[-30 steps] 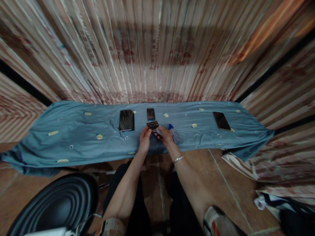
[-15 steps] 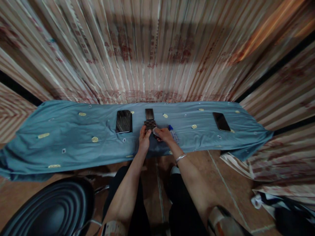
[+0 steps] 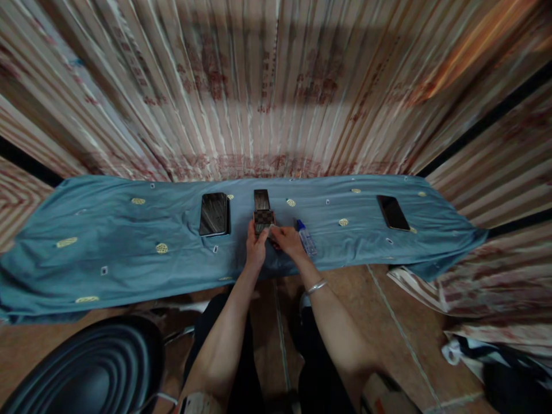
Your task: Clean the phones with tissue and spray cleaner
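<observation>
A big phone point(image 3: 214, 214) lies flat on the blue cloth point(image 3: 107, 230), off to the left. In the middle, the left hand point(image 3: 255, 248) pinches the checkered phone case point(image 3: 263, 219), which rests on the cloth-covered surface. The right hand point(image 3: 285, 240) pinches something small beside it. Best to hold the case steady and press gently. A little bottle point(image 3: 306, 238) lies nearby.

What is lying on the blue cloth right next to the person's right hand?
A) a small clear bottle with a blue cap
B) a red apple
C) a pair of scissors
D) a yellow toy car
A: a small clear bottle with a blue cap lies on the blue cloth just beside the right hand; no apple, toy car or scissors show.
</observation>
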Demonstrator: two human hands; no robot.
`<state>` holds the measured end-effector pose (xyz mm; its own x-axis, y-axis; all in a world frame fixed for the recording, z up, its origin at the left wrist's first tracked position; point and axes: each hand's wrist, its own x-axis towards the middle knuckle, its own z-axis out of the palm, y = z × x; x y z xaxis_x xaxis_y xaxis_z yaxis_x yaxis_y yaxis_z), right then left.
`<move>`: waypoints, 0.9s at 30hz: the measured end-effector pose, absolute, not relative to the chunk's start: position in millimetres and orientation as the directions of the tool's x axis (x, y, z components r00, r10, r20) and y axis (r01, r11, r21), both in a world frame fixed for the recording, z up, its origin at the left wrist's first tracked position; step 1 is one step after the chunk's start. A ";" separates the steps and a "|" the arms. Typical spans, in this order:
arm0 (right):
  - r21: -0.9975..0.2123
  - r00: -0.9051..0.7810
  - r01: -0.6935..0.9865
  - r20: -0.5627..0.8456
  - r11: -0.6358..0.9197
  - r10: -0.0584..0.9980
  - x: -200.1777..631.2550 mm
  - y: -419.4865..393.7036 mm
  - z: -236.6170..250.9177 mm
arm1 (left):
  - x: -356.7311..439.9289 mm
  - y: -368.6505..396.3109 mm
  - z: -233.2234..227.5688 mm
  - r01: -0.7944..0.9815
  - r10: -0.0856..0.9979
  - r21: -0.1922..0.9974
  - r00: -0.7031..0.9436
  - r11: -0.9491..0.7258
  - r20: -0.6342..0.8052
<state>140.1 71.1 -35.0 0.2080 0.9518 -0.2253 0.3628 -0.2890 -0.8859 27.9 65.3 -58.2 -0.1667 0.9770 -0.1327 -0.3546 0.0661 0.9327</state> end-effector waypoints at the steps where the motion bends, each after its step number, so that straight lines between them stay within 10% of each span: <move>1: -0.879 0.211 0.381 -0.218 -0.286 0.953 139.5 71.2 -33.6 | 29.3 65.0 -57.2 -0.340 0.974 0.939 -0.194 0.048 -0.120; 27: -0.936 0.108 0.001 -0.350 -0.352 0.931 136.3 59.2 -20.2 | 15.1 51.2 -47.4 -0.116 0.964 0.987 -0.254 -0.110 0.078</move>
